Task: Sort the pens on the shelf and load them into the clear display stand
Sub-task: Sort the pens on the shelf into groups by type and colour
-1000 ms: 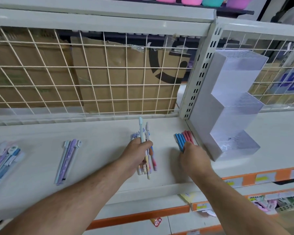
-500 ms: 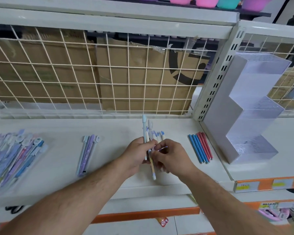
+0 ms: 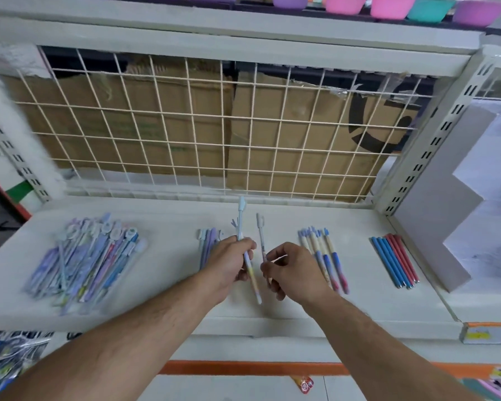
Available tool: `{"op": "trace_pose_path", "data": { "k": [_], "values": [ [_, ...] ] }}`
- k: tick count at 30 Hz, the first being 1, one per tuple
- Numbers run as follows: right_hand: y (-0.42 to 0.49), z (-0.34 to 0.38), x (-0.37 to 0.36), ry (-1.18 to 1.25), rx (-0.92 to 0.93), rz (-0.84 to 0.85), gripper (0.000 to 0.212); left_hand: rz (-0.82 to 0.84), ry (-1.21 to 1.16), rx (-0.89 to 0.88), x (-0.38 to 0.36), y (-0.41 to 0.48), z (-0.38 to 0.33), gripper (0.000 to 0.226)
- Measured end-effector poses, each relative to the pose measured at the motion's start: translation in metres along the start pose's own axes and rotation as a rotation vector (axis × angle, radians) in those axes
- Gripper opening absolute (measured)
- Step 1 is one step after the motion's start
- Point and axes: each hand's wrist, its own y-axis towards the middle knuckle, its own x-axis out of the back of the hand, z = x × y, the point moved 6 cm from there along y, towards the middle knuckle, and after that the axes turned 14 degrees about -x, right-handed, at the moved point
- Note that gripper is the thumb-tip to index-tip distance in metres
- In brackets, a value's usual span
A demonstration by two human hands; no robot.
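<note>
My left hand (image 3: 232,263) grips a pale blue pen (image 3: 241,218) upright above the white shelf (image 3: 171,227). My right hand (image 3: 294,272) pinches a thinner white pen (image 3: 261,233) just right of it. On the shelf lie a big mixed heap of pens (image 3: 84,261) at the left, a small purple group (image 3: 207,237) partly behind my left hand, a cream-and-blue group (image 3: 327,256), and a row of blue and red pens (image 3: 394,260). The stepped clear display stand (image 3: 480,183) stands at the far right.
A white wire grid (image 3: 214,134) backs the shelf, with cardboard boxes behind it. A perforated upright post (image 3: 434,134) separates the stand's bay. Coloured plastic bowls (image 3: 388,7) sit on the top shelf. Orange price rails (image 3: 243,367) run below.
My right hand left the blue and red pens, came to my left hand and took the thin white pen from its bundle. The cream-and-blue pens now lie on the shelf. The view swung left.
</note>
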Motion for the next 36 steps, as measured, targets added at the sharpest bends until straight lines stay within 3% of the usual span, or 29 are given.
{"op": "trace_pose_path", "data": {
  "k": [5,15,22,27,36],
  "values": [
    [0.011,0.001,-0.043,-0.090,-0.041,-0.022,0.014,-0.087,-0.023,0.049,0.053,0.001,0.000,0.011],
    [0.023,0.013,-0.087,-0.314,-0.043,-0.164,0.008,-0.016,0.038,0.046,0.107,0.005,0.000,0.003],
    [0.012,0.038,-0.111,-0.033,0.050,-0.084,0.034,0.190,0.401,-0.218,0.101,0.002,-0.015,0.022],
    [0.008,0.043,-0.112,0.025,0.017,-0.087,0.044,0.343,0.444,-0.306,0.091,-0.001,-0.019,0.061],
    [0.010,0.039,-0.102,0.105,-0.092,-0.138,0.014,0.425,0.338,-0.236,0.083,0.002,-0.010,0.054]
  ]
}}
